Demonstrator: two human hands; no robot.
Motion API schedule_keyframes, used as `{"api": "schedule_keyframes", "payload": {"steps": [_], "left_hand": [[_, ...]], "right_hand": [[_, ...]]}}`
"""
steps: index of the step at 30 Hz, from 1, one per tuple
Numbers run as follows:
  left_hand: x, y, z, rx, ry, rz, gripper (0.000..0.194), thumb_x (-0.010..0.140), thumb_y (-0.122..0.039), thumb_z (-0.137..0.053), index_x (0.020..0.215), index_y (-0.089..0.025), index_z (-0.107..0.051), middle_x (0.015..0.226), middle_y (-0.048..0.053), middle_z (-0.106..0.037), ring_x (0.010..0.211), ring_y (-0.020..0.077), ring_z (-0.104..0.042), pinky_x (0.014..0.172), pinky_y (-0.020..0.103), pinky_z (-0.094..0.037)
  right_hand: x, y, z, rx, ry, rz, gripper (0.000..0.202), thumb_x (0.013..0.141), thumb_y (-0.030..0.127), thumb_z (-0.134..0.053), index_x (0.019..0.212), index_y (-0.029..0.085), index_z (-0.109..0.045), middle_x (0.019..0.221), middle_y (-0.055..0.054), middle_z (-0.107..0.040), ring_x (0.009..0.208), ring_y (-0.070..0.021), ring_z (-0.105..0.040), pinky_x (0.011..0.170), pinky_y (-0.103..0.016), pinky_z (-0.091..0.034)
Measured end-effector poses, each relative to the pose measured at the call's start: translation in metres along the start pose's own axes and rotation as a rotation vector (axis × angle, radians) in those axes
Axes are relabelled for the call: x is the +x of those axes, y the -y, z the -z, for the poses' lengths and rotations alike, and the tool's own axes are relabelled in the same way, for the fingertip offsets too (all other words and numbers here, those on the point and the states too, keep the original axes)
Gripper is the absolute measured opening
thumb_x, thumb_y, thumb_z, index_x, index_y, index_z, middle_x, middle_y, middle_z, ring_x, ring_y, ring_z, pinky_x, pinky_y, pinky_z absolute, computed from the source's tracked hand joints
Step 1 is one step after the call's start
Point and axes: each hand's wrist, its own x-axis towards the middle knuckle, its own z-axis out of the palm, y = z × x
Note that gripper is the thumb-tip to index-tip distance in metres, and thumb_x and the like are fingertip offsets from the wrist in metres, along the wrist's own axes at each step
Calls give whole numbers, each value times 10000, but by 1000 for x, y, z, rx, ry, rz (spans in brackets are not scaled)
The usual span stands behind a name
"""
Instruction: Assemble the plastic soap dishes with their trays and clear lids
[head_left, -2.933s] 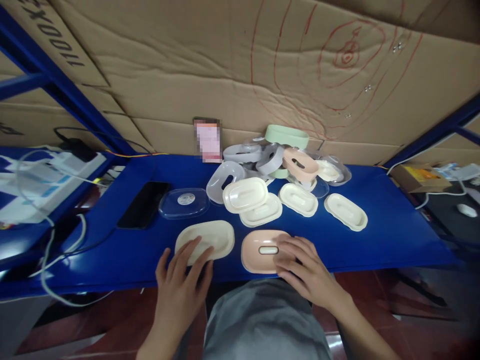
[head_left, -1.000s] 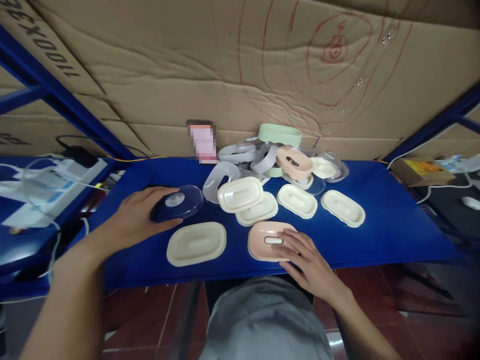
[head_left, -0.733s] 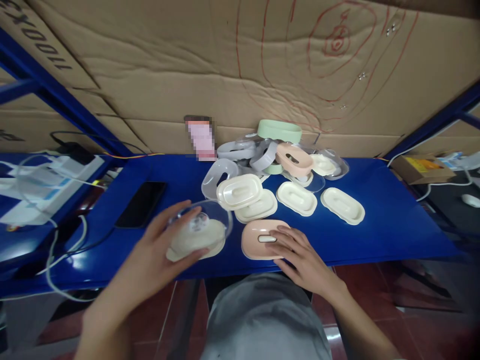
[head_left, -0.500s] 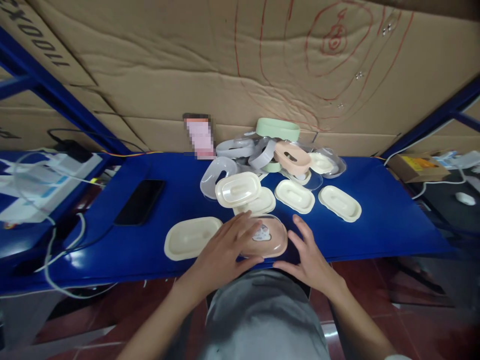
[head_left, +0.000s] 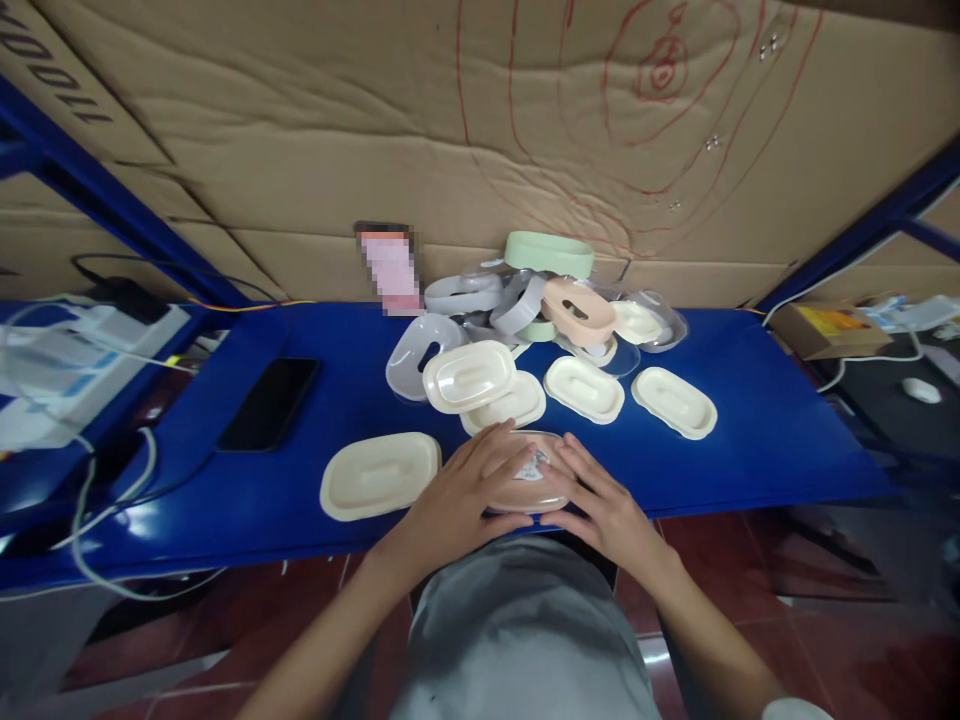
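Observation:
At the table's front edge lies a peach oval box (head_left: 525,497) with a clear cover and a small printed picture on top. My left hand (head_left: 457,500) grips its left side, fingers over the top and thumb along the near edge. From the right, my right hand (head_left: 611,510) holds the box the same way, its fingertips over the cover. The fingers partly hide the picture. Beside my left hand rests a cream oval lid (head_left: 352,485). Just beyond the box are several more cream lids, one (head_left: 469,378) overlapping another (head_left: 517,402).
Farther back is a pile with a grey-lilac oval frame (head_left: 409,365), a peach slotted cover (head_left: 581,312), a green oval ring (head_left: 551,255) and clear covers. A black phone (head_left: 270,405) lies left on the blue table (head_left: 780,450). Cables (head_left: 90,530) hang at far left.
My right hand has moved left from beside the box onto its right side and top. My left hand stays on the box. The view has shifted slightly.

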Motion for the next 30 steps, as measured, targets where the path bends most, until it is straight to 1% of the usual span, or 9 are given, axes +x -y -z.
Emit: {"api": "schedule_keyframes", "payload": {"steps": [4,11,14,16,18,20,23,27,30], "left_hand": [[0,0,-3,1,-11,1,870,996,-414,-732,1701,-351,-228,1725,132,-377,1622,329,-328,1258,571,-429],[2,-6,-4,48,-46,-7,846,999,-412,-723,1696,-366,-244,1726,140,-368,1611,358,-345,1223,575,-463],[-15,-7,9,157,-105,27,814,1000,-434,-711,1683,-349,-276,1745,165,-315,1602,399,-348,1237,626,-422],[-38,-2,21,247,-203,118,769,1010,-388,-692,1669,-346,-298,1685,162,-421,1546,391,-441,1252,649,-385],[-68,6,32,351,-299,236,689,998,-311,-693,1614,-352,-386,1576,144,-545,1478,387,-519,1251,673,-360],[-97,15,39,425,-319,335,563,992,-305,-687,1521,-331,-496,1518,152,-585,1429,420,-554,1213,713,-367],[-123,22,36,403,-287,372,418,1006,-305,-658,1416,-296,-581,1477,169,-609,1336,422,-614,1107,679,-473],[-115,8,15,335,-263,273,355,1000,-251,-658,1348,-316,-650,1436,116,-660,1263,351,-660,1065,581,-511],[-90,-10,1,303,-208,186,337,1015,-209,-629,1333,-311,-679,1431,92,-681,1257,303,-671,1073,526,-512]], "right_hand": [[-3,-1,1,13,-42,-17,745,1048,273,-672,1692,380,-312,1742,-66,-363,1617,-334,-322,1249,-580,-461],[-3,2,2,-53,28,-21,733,1059,271,-649,1700,357,-302,1758,-71,-326,1626,-317,-306,1250,-551,-463],[-14,0,8,-70,-7,-39,717,1051,274,-655,1688,372,-339,1737,-58,-374,1581,-320,-404,1218,-526,-511],[-28,-8,23,-120,-135,-67,718,1027,251,-681,1665,399,-387,1686,-45,-464,1520,-335,-500,1200,-544,-534],[-45,-24,47,-233,-328,-158,714,993,251,-725,1633,408,-449,1619,-48,-550,1461,-353,-570,1205,-573,-523],[-63,-51,76,-399,-503,-329,680,974,344,-762,1604,376,-506,1590,-79,-581,1455,-361,-574,1226,-567,-491],[-87,-103,112,-590,-591,-564,626,982,525,-719,1535,256,-600,1558,-166,-600,1465,-358,-564,1213,-499,-483],[-107,-162,131,-621,-536,-684,640,982,607,-665,1474,198,-645,1524,-215,-616,1447,-349,-581,1180,-435,-483],[-108,-181,131,-631,-507,-679,669,990,607,-629,1502,178,-613,1572,-235,-562,1487,-363,-533,1186,-463,-467]]}}
